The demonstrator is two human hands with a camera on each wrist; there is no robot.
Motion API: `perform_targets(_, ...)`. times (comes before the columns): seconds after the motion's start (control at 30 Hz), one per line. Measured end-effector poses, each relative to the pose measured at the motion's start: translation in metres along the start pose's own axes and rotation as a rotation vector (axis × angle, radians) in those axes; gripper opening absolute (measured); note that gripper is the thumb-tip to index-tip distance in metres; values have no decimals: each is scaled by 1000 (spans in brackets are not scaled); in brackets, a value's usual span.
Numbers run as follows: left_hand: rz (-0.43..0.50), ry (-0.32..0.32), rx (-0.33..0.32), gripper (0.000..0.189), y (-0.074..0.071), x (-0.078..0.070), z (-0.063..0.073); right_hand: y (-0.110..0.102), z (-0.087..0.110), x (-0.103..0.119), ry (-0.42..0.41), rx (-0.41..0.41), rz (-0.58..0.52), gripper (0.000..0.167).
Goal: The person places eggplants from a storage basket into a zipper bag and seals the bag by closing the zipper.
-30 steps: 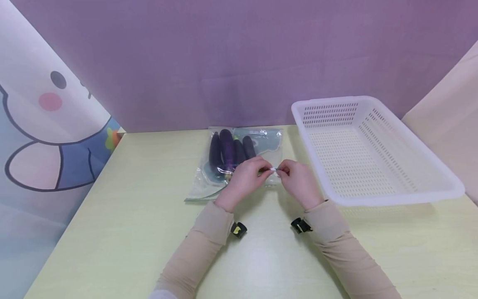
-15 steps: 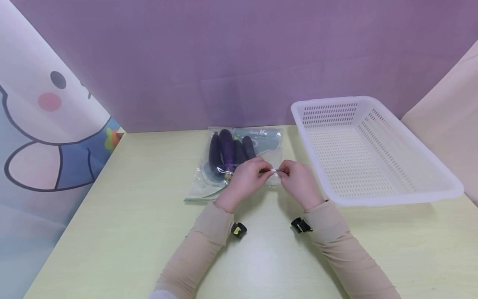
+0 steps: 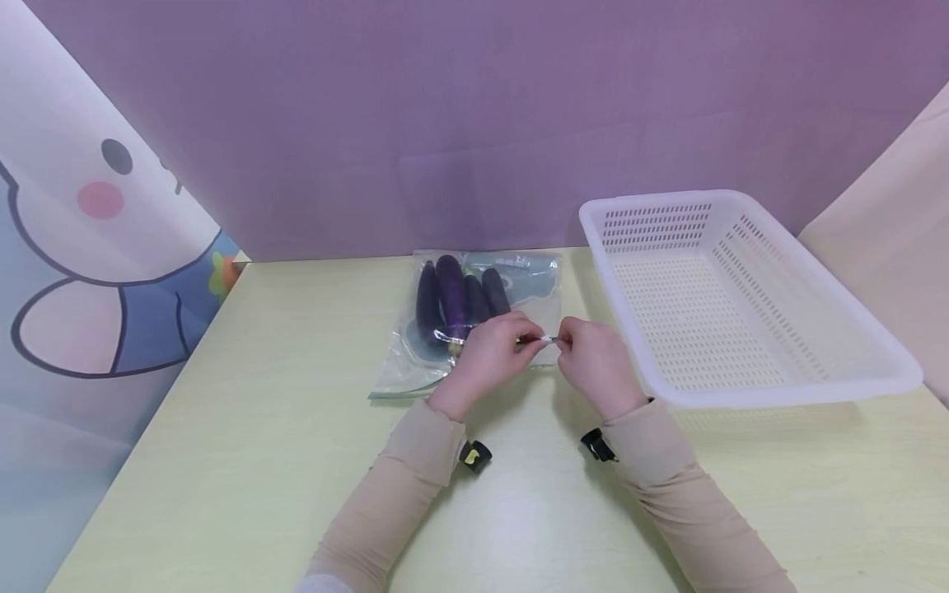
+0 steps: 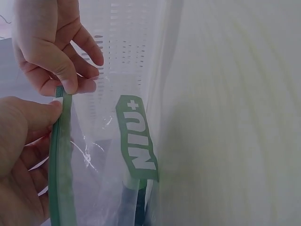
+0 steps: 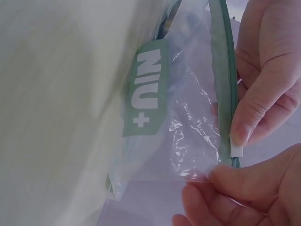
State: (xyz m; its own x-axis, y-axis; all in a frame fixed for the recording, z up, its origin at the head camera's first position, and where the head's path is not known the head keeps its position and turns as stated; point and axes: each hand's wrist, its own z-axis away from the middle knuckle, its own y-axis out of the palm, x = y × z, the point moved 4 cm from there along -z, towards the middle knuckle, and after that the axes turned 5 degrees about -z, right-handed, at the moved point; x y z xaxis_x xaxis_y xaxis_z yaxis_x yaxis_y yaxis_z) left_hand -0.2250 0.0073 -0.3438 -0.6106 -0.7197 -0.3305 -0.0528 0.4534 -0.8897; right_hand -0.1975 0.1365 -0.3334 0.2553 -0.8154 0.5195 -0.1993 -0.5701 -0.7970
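A clear zip bag (image 3: 400,362) with a green closure strip lies at the back middle of the table, several dark purple eggplants (image 3: 451,292) inside it. My left hand (image 3: 485,350) pinches the white slider (image 5: 236,151) between thumb and finger, near one end of the green strip (image 5: 225,70). Just beyond the slider, my right hand (image 3: 596,362) pinches the bag's corner at the strip's end. In the left wrist view, the thumb and index finger of the right hand (image 4: 51,52) meet on that corner. A green label (image 4: 136,139) marks the bag's side.
To the right stands a large white plastic basket (image 3: 645,354) with slotted walls, close beside my right hand. The pale wooden table (image 3: 245,461) meets a purple backdrop (image 3: 334,148) behind the bag. A cartoon-printed cloth (image 3: 67,329) hangs at the left.
My right fingertips have shifted slightly right, so a little more of the strip shows between the hands. The left hand stays on the slider; the bag and basket stay put.
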Motion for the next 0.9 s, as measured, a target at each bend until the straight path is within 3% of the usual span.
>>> perform_targets(0.9,22,-34,34,14,0,-1,0,-3,1,-1,-19,-38,74,15)
